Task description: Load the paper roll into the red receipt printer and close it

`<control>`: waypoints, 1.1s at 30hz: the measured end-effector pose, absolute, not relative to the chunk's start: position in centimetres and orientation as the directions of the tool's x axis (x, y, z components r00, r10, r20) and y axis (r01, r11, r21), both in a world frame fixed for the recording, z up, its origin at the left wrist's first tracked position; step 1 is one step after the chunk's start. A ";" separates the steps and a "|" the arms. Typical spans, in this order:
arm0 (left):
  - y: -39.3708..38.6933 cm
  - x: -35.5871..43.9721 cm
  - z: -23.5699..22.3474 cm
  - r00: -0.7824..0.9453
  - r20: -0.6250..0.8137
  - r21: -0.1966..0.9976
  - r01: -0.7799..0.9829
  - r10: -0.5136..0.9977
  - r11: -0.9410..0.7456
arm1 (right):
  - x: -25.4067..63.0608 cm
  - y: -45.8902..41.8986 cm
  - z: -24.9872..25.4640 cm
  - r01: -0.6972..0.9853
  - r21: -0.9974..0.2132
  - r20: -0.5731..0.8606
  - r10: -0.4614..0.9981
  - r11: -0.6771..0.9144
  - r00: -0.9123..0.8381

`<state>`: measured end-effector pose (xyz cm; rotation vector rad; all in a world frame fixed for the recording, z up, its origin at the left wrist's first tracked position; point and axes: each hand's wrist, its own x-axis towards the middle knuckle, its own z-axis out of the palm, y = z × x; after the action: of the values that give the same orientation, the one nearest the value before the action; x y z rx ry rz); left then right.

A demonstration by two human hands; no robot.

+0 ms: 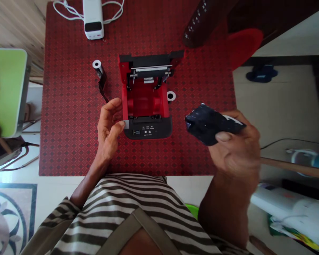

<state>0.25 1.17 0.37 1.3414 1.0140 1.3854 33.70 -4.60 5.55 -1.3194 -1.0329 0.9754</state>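
Note:
A small red and black receipt printer [146, 102] stands on the table with its lid raised and its red paper bay bare inside. My left hand [110, 124] touches the printer's left side, thumb on the front corner of its black panel and fingers bent against the side wall. Held up in the air to the right of the printer, a dark crumpled wrapper [208, 124] is gripped by my right hand [234, 141], thumb on top. Left of the printer lies a paper roll [97, 65] with a dark strip trailing from it. Another paper roll [171, 96] is close against the printer's right side.
The table [74, 141] has a red patterned cover. A white power bank [93, 21] with white cables lies at the back left. A dark bottle [199, 26] is at the back right, near a red chair [246, 46]. A green-topped table [9, 88] stands left.

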 end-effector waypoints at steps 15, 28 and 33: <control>-2.8 0.9 12.2 0.379 0.194 0.970 0.061 0.905 -0.233 | 26.6 -3.2 13.0 0.009 -1.000 -0.030 0.958 -0.029 -0.286; -3.9 0.5 12.6 0.370 0.313 0.939 0.019 0.875 -0.344 | 26.2 -5.8 13.4 -0.052 -0.975 -0.200 0.952 -0.217 -0.233; -4.0 0.4 12.6 0.442 0.295 0.945 -0.007 0.847 -0.326 | 26.0 -6.4 13.4 -0.087 -0.976 -0.182 0.968 -0.199 -0.171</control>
<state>0.43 -4.00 12.55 1.6737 0.7373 1.0467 26.02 -6.42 13.45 -1.1877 -1.1516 1.5204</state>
